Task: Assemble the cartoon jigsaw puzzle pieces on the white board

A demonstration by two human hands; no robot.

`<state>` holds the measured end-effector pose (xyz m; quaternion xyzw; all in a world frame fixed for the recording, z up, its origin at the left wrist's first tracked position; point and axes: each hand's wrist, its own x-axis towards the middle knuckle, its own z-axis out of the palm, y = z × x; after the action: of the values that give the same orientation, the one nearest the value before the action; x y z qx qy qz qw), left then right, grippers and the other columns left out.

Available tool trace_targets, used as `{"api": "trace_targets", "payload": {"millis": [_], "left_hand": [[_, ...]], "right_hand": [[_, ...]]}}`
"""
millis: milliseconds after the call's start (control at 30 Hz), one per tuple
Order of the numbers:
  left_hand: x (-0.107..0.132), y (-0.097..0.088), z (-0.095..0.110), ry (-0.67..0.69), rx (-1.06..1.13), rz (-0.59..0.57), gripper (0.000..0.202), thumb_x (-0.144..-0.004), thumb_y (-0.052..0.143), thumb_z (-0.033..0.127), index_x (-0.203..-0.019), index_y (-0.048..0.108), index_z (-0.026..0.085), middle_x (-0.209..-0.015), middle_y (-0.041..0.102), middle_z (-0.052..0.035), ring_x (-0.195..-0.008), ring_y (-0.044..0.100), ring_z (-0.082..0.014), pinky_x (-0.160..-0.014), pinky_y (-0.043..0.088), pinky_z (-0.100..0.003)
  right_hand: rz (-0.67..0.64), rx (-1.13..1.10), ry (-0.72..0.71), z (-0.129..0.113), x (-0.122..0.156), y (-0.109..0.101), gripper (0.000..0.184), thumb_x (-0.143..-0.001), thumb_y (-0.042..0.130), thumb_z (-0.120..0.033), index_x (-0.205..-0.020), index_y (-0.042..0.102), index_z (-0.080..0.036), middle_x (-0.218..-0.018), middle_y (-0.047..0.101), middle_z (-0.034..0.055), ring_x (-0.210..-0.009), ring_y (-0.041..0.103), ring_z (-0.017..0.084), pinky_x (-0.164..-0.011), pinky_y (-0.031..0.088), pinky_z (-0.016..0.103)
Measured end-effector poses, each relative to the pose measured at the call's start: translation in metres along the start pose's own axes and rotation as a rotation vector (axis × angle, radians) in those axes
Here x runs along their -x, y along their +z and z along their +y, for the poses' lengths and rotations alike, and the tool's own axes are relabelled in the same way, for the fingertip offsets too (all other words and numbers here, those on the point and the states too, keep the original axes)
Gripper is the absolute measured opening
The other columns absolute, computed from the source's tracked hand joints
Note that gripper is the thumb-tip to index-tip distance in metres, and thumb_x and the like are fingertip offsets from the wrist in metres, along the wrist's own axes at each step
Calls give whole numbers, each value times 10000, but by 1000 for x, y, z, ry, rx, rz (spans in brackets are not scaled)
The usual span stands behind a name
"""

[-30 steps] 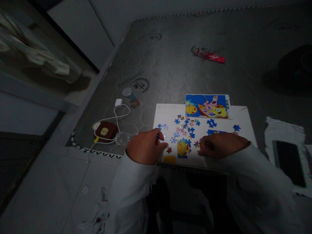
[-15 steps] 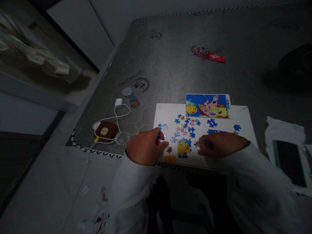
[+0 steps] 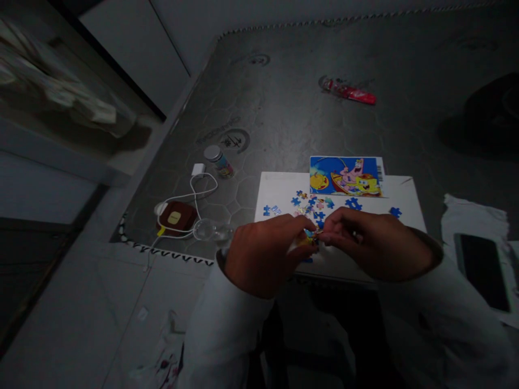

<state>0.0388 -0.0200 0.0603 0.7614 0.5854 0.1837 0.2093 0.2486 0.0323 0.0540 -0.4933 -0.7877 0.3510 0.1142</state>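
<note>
Puzzle pieces [image 3: 312,201] lie loose over a white board [image 3: 279,186] near the edge of the grey surface [image 3: 279,124], with more of them partly hidden under the hands. Left hand [image 3: 270,251] and right hand [image 3: 363,237] meet low on the board. The left thumb and forefinger stand slightly apart around coloured puzzle parts; whether they grip these is too dim to tell. The right fingers are drawn into a pinch, a small piece [image 3: 317,234] at their tips. A picture card [image 3: 344,176] lies across the board's far edge. To the left are a lidded jar [image 3: 220,163] and a brown box [image 3: 184,215] with a white cable [image 3: 210,190]; to the right, a phone [image 3: 484,270] rests on white paper [image 3: 456,216].
</note>
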Motion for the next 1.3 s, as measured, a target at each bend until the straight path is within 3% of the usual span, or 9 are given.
{"api": "trace_targets", "payload": {"millis": [200, 500, 733, 1000, 1300], "left_hand": [[0, -3, 3, 153, -31, 174, 197, -881, 774, 362, -1055, 742, 277, -980, 799, 45, -630, 661, -95, -545, 378, -254], [-1, 3, -3, 219, -31, 238, 175, -914, 740, 308, -1082, 752, 263, -1001, 801, 43, -593, 644, -73, -552, 442, -223], [-1, 4, -4, 226, -23, 212, 303, -825, 830, 270, -1116, 746, 263, -1027, 795, 48, -587, 635, -72, -576, 466, -229], [0, 0, 1, 216, -38, 207, 220, -899, 751, 363, -1095, 749, 264, -991, 785, 44, -562, 606, -75, -527, 419, -237], [-1, 0, 1, 179, -105, 196, 206, -882, 766, 309, -1075, 709, 265, -926, 787, 73, -535, 604, -87, -504, 356, -262]], "right_hand": [[3, -206, 33, -3, 7, -3, 271, -913, 555, -470, -824, 673, -244, -681, 717, -7, -480, 551, 115, -464, 398, 249], [-26, -157, 20, -4, 5, -4, 290, -926, 520, -468, -797, 654, -246, -623, 668, -17, -448, 491, 104, -456, 372, 240], [28, -114, -40, -6, 6, -4, 244, -910, 528, -416, -755, 621, -252, -540, 575, -39, -441, 449, 109, -458, 340, 245], [51, -122, -56, -7, 7, -2, 227, -912, 554, -407, -769, 645, -255, -584, 617, -37, -480, 483, 112, -485, 351, 253], [61, -80, -49, -4, 7, 0, 246, -917, 562, -458, -882, 733, -284, -664, 681, -28, -544, 578, 133, -529, 395, 276]]}}
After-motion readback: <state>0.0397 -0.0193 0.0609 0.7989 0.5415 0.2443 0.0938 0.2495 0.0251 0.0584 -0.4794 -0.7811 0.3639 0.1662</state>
